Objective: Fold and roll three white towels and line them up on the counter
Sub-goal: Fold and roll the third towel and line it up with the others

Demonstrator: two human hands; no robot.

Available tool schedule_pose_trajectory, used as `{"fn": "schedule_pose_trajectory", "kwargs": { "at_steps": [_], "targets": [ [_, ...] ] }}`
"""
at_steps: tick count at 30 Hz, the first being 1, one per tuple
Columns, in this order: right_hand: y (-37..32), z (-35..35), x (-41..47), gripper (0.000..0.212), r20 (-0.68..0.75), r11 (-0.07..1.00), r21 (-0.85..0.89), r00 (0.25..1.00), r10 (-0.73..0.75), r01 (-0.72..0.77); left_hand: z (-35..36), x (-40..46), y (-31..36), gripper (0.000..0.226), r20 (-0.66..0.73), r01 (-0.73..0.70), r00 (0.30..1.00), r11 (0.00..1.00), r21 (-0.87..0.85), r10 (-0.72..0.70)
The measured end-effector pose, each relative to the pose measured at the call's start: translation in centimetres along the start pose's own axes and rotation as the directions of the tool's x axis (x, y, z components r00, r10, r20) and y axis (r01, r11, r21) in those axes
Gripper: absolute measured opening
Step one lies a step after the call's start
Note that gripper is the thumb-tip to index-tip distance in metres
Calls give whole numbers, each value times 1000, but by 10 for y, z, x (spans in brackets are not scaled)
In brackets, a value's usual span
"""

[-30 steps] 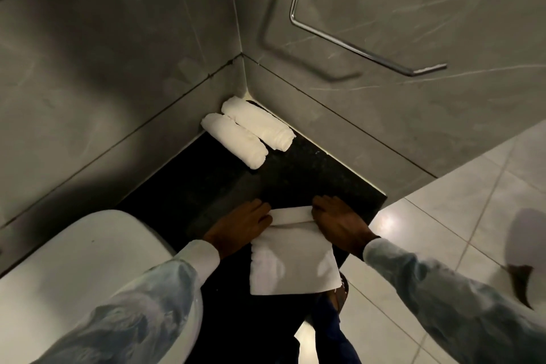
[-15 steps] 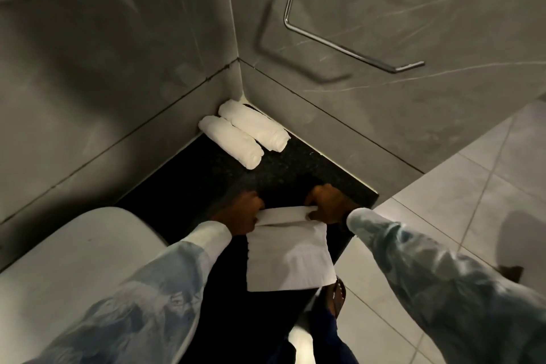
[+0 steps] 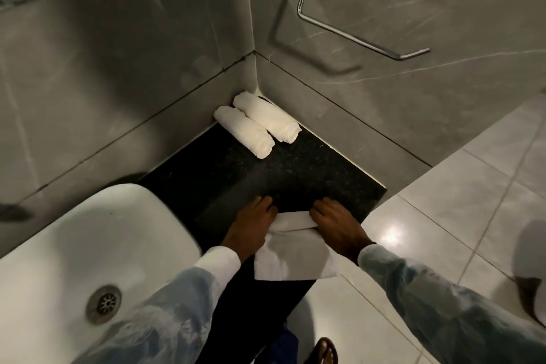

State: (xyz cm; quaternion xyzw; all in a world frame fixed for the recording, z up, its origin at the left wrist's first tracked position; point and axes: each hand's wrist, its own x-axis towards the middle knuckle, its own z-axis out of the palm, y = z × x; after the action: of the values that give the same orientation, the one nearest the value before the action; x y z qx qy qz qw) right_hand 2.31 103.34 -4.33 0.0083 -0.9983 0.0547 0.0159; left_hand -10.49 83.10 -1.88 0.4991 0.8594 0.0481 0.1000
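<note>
head view: left hand (image 3: 251, 227) and right hand (image 3: 334, 224) pressing down on rolled end of third towel (image 3: 291, 257), lying at near counter (image 3: 295, 177) edge; soft, light, unrolling easily, gripping both roll ends.

Bathroom: white sink (image 3: 88, 245), grey wall tiles (image 3: 118, 68), chrome towel rail (image 3: 354, 38).

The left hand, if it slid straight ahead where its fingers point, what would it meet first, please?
Bare black counter first; beyond the left hand, probably the nearer rolled towel, though depth is uncertain.
</note>
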Motion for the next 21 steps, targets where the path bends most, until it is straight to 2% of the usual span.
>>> {"fn": "schedule_pose_trajectory", "kwargs": {
  "at_steps": [4,8,11,12,13,16,18,21],
  "targets": [
    [-3,-9,3,21,81,999,34,996,36,-39,-8,-5,0,27,124,85,990,985,-150,-67],
    [3,-29,9,27,274,983,148,960,63,-107,-12,0,2,24,188,264,957,932,-248,-221],
    [11,-46,19,10,394,925,259,905,162,-278,-8,-1,10,21,138,290,955,927,-237,-264],
    [13,-49,22,11,405,908,272,894,191,-317,-5,-3,13,20,95,272,962,938,-215,-257],
    [13,-49,24,20,412,898,278,886,211,-343,-1,-8,18,19,52,253,967,950,-184,-248],
    [6,-45,24,50,436,926,220,880,187,-306,21,-30,31,23,-56,244,968,969,-35,-245],
    [-1,-39,18,49,473,940,195,866,160,-281,37,-46,39,26,-129,253,959,967,-5,-252],
    [-6,-32,5,39,437,952,180,887,148,-247,41,-52,45,45,-153,273,949,961,-38,-276]
  ]
}}
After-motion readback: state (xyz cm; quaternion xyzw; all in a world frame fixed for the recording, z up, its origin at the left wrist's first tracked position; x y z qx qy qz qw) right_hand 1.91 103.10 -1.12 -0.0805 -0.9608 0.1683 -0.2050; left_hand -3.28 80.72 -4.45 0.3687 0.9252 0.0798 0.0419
